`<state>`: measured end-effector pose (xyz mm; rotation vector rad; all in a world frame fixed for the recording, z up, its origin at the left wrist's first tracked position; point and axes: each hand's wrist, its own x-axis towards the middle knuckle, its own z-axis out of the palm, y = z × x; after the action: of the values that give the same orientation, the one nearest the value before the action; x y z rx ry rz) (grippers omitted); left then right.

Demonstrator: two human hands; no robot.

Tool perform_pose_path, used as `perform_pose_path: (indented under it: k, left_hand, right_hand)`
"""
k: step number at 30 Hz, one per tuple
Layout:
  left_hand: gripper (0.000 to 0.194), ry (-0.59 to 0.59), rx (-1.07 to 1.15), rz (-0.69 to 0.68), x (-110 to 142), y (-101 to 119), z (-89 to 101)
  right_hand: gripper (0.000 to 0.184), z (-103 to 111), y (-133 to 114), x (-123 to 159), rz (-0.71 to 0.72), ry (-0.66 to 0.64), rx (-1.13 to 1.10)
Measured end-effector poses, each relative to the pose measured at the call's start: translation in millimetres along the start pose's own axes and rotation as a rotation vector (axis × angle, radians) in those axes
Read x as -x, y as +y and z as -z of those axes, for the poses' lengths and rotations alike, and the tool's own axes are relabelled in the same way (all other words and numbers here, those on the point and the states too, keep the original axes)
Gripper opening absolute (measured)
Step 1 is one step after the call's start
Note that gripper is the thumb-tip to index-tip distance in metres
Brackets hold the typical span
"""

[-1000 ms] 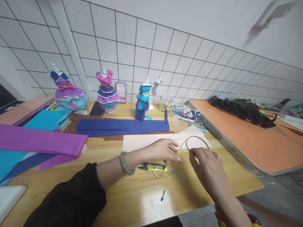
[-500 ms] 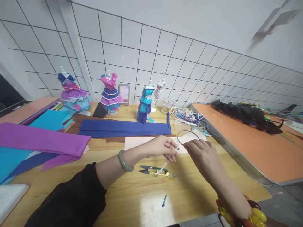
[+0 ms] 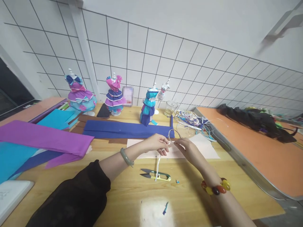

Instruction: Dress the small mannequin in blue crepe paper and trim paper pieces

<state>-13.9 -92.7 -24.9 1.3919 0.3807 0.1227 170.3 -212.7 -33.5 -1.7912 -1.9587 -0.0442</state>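
— Head view: where is the thin hoop (image 3: pixel 174 129)?
— Between the two hands, above the pale pink sheet (image 3: pixel 204 148). The right hand (image 3: pixel 189 149) has its fingers bent together and pinches the hoop at its near side.
— And the left hand (image 3: pixel 157 143)?
— Half curled, close to the right one, with the white strip (image 3: pixel 157 167) in its fingers. The strip hangs down from it and passes in front of the thread snips (image 3: pixel 165 177). I cannot tell whether the left fingertips touch the hoop.
— How do the snips lie?
— On the wooden table (image 3: pixel 127 201), blades apart and pointing left. Just right of their handle is a small blue scrap (image 3: pixel 177 181); another scrap (image 3: pixel 165 208) is nearer the front edge.
— What is behind the hands?
— A folded dark blue cloth (image 3: pixel 127 129) on brown material, and beyond it a small form in a teal and blue dress (image 3: pixel 150 101). A drinking glass (image 3: pixel 170 109) and a tangle of ribbons (image 3: pixel 190 119) are to its right.
— And farther left?
— Folded purple cloth (image 3: pixel 44 135), two more dressed forms, and a dark phone (image 3: pixel 103 111) between them, lying flat on the table.
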Motion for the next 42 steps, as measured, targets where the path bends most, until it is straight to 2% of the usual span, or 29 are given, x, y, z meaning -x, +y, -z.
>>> perform_pose_path:
  k: [2, 4, 6, 10, 12, 16, 19, 22, 25, 29, 33, 37, 42]
  left_hand:
    - [0.024, 0.038, 0.022, 0.006, -3.3, -4.8, 5.3]
    - [0.022, 0.076, 0.049, 0.007, -6.4, -8.9, 10.2]
    - [0.021, 0.099, 0.073, 0.013, -9.0, -11.6, 14.2]
    - [0.022, 0.112, 0.075, 0.037, -11.3, -13.8, 18.0]
    - [0.022, 0.114, 0.067, 0.043, -11.2, -14.4, 18.1]
    - [0.027, 0.108, 0.071, 0.035, -10.6, -16.2, 18.5]
    - [0.032, 0.112, 0.077, 0.031, -11.3, -17.6, 20.0]
    - [0.034, 0.125, 0.106, 0.019, -13.3, -18.8, 21.1]
    - [0.036, 0.167, 0.162, 0.026, -14.9, -19.2, 20.9]
    - [0.036, 0.219, 0.193, 0.064, -13.7, -17.1, 20.0]
    - [0.043, 0.188, 0.168, 0.013, -11.3, -16.9, 20.3]
    - [0.042, 0.114, 0.121, 0.004, -12.7, -21.3, 22.4]
    - [0.034, 0.111, 0.098, 0.037, -15.5, -23.6, 24.3]
  right_hand:
    - [0.023, -2.3, -4.9, 1.4, 0.005, 0.032, -0.05]
    - [0.023, -0.5, -20.9, 7.2, 0.005, 0.051, -0.081]
    - [0.023, 3.8, -46.0, 16.0, 0.043, -0.029, -0.105]
    - [0.02, 2.8, -98.4, 35.7, 0.188, -0.29, -0.115]
    - [0.019, -6.6, -113.7, 43.7, 0.218, -0.288, -0.043]
    - [0.022, -26.0, -121.1, 53.5, 0.329, -0.208, 0.102]
    - [0.027, -23.7, -120.2, 55.0, 0.335, -0.243, 0.106]
    - [0.034, -3.4, -121.0, 53.1, 0.218, -0.348, -0.04]
    - [0.038, 24.4, -121.9, 52.0, 0.018, -0.471, -0.269]
    - [0.023, 52.2, -114.9, 56.5, -0.171, -0.57, -0.455]
    - [0.026, 61.8, -100.4, 55.2, -0.33, -0.541, -0.638]
    - [0.036, 58.5, -91.1, 42.4, -0.487, -0.416, -0.779]
    - [0.039, 47.8, -79.4, 27.8, -0.54, -0.308, -0.881]
